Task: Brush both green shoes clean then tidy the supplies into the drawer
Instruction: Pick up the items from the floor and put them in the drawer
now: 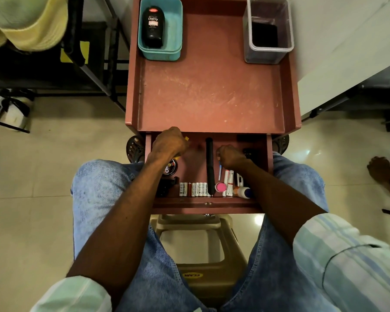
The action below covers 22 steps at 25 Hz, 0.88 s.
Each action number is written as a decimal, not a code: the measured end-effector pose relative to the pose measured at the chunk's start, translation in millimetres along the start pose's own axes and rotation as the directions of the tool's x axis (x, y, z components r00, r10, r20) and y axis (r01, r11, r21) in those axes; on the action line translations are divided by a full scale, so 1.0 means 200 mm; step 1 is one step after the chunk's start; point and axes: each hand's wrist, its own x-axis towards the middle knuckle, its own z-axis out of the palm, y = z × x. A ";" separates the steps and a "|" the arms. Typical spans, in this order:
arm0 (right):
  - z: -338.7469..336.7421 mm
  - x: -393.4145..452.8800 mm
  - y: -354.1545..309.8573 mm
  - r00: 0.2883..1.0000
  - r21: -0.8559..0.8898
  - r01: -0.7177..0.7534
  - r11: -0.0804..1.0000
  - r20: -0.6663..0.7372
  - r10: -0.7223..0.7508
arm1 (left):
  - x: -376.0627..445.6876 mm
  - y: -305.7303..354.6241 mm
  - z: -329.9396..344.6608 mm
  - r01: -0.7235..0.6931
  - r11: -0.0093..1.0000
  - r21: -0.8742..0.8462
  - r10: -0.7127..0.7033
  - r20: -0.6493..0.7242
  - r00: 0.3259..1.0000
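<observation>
The pink drawer (208, 204) under the table stands pulled out between my knees. My left hand (170, 141) is inside its far left part, closed around a yellow thing of which only small bits show. My right hand (231, 155) is a closed fist in the drawer's right half; what it holds, if anything, is hidden. Between the hands lies a long black stick (209, 163). A round polish tin (171, 168) sits partly under my left forearm. No green shoes are in sight.
The pink table top (212, 91) carries a teal tub (176, 30) holding a black Cherry polish bottle (154, 25), and a clear box (269, 30) with something dark. Batteries (195, 189), a pink cap (221, 186) and small tubes line the drawer front. A plastic stool (203, 248) is below.
</observation>
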 end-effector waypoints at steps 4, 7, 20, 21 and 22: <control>0.04 0.01 0.03 1.000 -0.146 0.013 0.989 0.029 -0.009 | 0.00 0.00 0.00 -0.010 1.000 -0.002 0.010 -0.003 1.000; 0.04 0.03 0.03 0.999 -0.139 0.030 0.990 0.026 -0.027 | -0.01 0.01 0.00 -0.015 1.000 -0.005 0.015 -0.003 1.000; 0.10 0.00 -0.03 0.989 -0.140 0.082 0.987 0.132 -0.064 | -0.01 0.02 0.01 -0.015 1.000 0.011 0.015 0.001 1.000; 0.10 0.00 -0.03 0.987 -0.139 0.082 0.987 0.146 -0.061 | -0.01 0.02 0.01 -0.018 1.000 0.011 0.018 -0.001 1.000; 0.10 0.00 -0.03 0.987 -0.136 0.077 0.988 0.149 -0.057 | -0.01 0.02 0.01 -0.019 1.000 0.009 0.019 -0.003 1.000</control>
